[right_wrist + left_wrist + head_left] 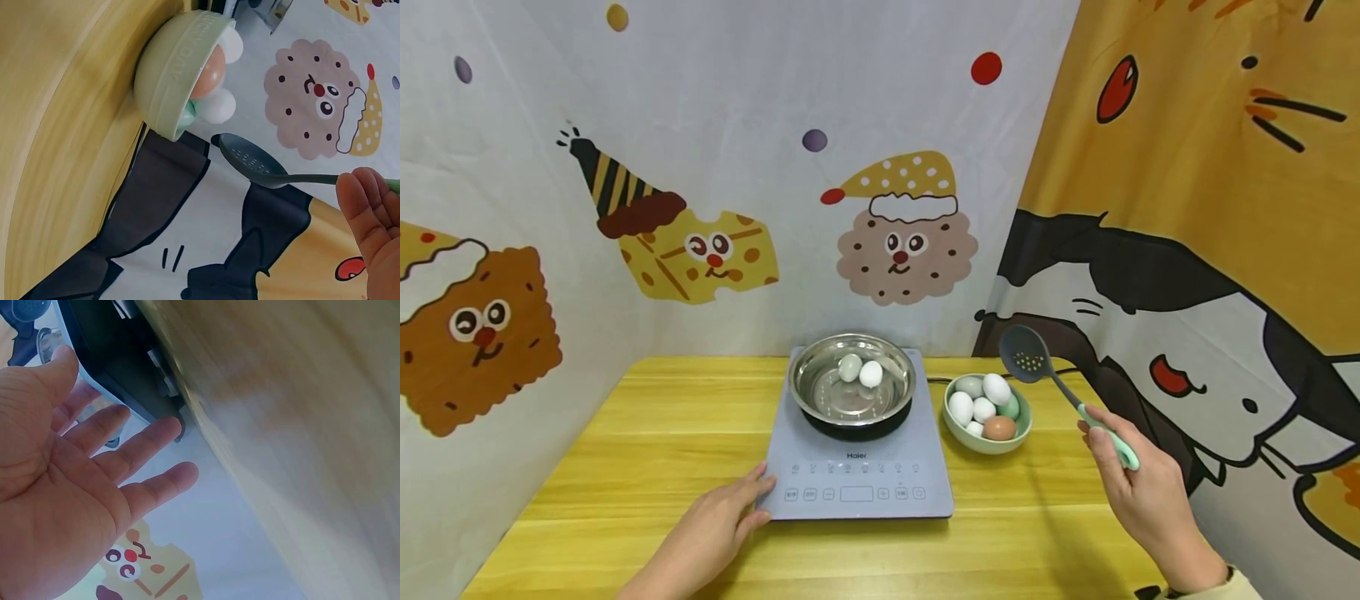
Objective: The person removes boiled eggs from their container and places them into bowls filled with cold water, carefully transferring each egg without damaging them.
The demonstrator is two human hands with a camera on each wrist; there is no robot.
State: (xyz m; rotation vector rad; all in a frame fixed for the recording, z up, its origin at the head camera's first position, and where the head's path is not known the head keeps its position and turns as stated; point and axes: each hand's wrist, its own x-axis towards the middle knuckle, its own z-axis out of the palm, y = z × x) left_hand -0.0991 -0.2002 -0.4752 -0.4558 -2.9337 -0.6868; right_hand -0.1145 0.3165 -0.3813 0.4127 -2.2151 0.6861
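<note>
My right hand grips the pale green handle of a grey slotted ladle, held raised to the right of a bowl. In the right wrist view the ladle's perforated head carries nothing. My left hand touches the left front edge of an induction cooker, its fingers extended. On the cooker stands a steel pan with two eggs, a greyish one and a white one. The light green bowl holds several eggs, among them a brown egg.
The cooker sits on a yellow wood-grain table. A black cord runs behind the bowl. Cartoon-printed curtains hang behind the table and along its right side.
</note>
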